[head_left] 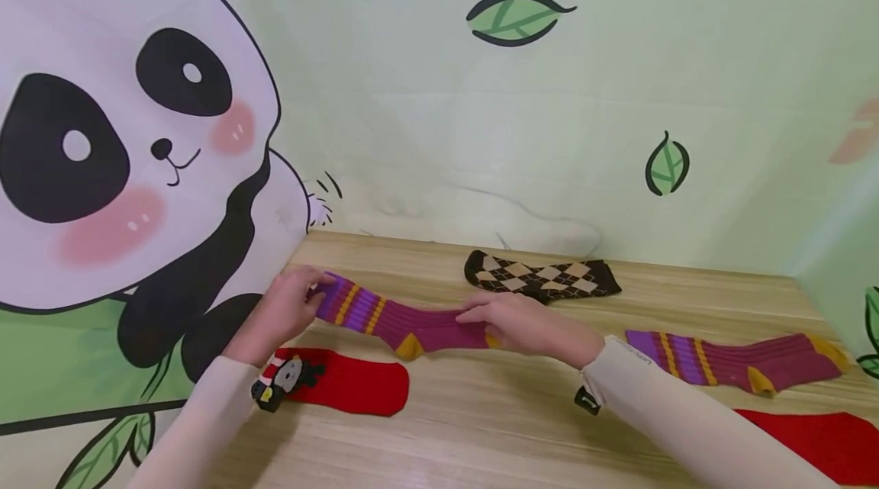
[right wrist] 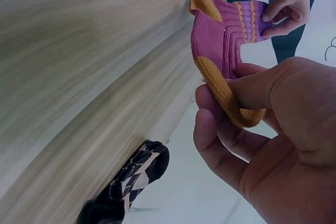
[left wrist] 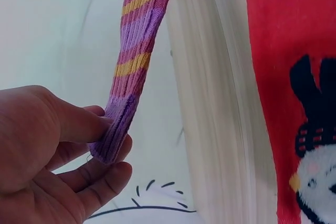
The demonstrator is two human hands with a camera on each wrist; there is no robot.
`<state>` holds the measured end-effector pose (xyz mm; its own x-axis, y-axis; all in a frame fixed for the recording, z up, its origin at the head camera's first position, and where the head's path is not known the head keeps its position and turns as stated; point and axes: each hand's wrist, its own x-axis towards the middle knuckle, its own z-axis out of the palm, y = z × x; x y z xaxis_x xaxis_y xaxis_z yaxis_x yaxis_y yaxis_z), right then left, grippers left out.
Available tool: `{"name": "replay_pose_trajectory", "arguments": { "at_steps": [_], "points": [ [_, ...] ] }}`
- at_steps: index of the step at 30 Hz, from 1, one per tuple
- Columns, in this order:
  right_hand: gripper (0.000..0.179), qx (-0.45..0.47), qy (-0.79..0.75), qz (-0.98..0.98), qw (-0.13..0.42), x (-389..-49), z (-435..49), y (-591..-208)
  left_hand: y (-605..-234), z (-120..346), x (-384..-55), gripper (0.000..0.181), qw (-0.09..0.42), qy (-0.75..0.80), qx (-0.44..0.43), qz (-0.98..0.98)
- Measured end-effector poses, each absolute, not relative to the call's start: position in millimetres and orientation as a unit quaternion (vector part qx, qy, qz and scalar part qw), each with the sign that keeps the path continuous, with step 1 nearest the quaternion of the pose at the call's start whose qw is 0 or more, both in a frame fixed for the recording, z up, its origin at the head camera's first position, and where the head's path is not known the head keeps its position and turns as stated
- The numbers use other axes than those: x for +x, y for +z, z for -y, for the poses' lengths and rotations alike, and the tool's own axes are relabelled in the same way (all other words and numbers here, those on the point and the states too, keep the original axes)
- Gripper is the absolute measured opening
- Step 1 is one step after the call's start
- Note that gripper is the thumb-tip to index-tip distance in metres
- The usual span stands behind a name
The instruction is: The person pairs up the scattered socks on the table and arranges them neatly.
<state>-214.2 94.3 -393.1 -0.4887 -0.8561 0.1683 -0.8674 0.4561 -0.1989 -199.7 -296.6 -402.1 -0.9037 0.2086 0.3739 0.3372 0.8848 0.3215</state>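
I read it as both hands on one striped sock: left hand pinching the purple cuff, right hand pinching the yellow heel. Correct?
Not quite: the right hand pinches the yellow toe, not the yellow heel, as the right wrist view shows. The left hand does pinch the striped sock by its purple cuff.

1. A pale wood-grain surface bears socks.
2. An argyle sock lies at 12 o'clock.
3. A striped maroon sock lies at 3 o'clock.
4. A half-seen red sock lies at 4.
5. A figure-decorated red sock lies at 9.
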Motion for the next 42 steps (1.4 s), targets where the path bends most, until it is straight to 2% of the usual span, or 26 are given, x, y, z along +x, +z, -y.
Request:
{"name": "replay_pose_trajectory", "arguments": {
  "at_steps": [8,15,25,31,42],
  "points": [
    [0.043,0.509,0.130,0.850,0.026,-208,-110,-396,-401,284,-193,0.023,0.178,-0.200,-0.175,0.947],
    [0.044,0.495,0.136,0.858,-0.003,-201,-127,-398,-398,271,-188,0.023,0.188,-0.205,-0.207,0.938],
    [0.042,0.504,0.134,0.853,0.010,-187,-151,-401,-398,248,-186,0.025,0.154,-0.224,-0.221,0.937],
    [0.041,0.507,0.133,0.851,0.013,-180,-165,-400,-400,236,-184,0.026,0.161,-0.222,-0.246,0.930],
    [0.046,0.491,0.147,0.859,-0.016,-169,-193,-399,-400,212,-178,0.024,0.136,-0.224,-0.269,0.927]
  ]
}}
